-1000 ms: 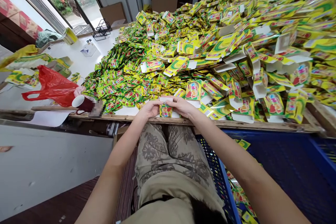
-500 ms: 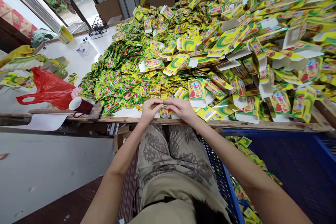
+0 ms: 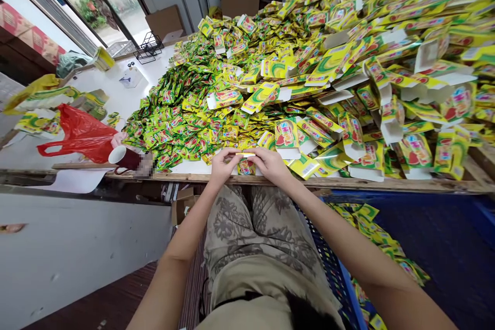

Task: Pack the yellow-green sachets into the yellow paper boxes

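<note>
Near the table's front edge, my left hand and my right hand face each other. Their fingers pinch a small yellow-and-green printed packet from both sides. A pale yellow strip shows along its top between the fingertips; whether this is a carton flap or a sachet edge I cannot tell. Just beyond my hands lies a heap of small green-and-yellow sachets. To its right are piled yellow printed cartons, many with white flaps standing open.
On the left are a red plastic bag, a dark red mug and a black wire rack. Below the table at right, a blue crate holds yellow packets. A wooden rim runs along the table's front.
The view has shifted slightly, so the table things on the left appear further right. My hands keep hold of the packet, and more of its pale top strip shows between my fingers.
</note>
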Demonstrator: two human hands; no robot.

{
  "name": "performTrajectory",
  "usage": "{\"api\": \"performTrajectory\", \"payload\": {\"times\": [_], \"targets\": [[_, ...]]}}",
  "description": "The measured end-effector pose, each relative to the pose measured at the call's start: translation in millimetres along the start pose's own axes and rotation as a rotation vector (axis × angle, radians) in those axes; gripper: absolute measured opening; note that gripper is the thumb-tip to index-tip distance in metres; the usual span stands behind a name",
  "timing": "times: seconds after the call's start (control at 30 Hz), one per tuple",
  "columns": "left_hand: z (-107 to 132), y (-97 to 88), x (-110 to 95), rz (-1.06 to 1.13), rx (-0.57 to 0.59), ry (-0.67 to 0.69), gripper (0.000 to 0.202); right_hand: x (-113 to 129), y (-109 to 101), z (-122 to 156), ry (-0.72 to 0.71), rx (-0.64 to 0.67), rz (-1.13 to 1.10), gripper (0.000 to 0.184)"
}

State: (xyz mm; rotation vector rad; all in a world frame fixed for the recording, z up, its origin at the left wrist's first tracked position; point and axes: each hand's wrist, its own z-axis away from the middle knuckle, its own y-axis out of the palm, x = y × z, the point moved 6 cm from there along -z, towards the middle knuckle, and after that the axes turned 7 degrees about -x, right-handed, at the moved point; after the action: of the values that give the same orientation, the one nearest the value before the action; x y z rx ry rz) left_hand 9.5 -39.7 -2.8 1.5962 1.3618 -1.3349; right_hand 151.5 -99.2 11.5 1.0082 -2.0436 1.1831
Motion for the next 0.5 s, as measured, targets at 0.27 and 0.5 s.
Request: {"api": "performTrajectory", "payload": {"times": [0.27, 0.5], "targets": [[-8.7, 0.1, -7.2, 0.058, 0.131, -0.125, 0.020, -2.8, -4.5, -9.2, 0.178, 0.127, -0.214, 0.028], [-3.0, -8.2, -7.1, 0.080, 0.172, 0.011, 0.014, -1.8, -3.5, 0.3, 0.012, 0.214, -0.247, 0.033]]}}
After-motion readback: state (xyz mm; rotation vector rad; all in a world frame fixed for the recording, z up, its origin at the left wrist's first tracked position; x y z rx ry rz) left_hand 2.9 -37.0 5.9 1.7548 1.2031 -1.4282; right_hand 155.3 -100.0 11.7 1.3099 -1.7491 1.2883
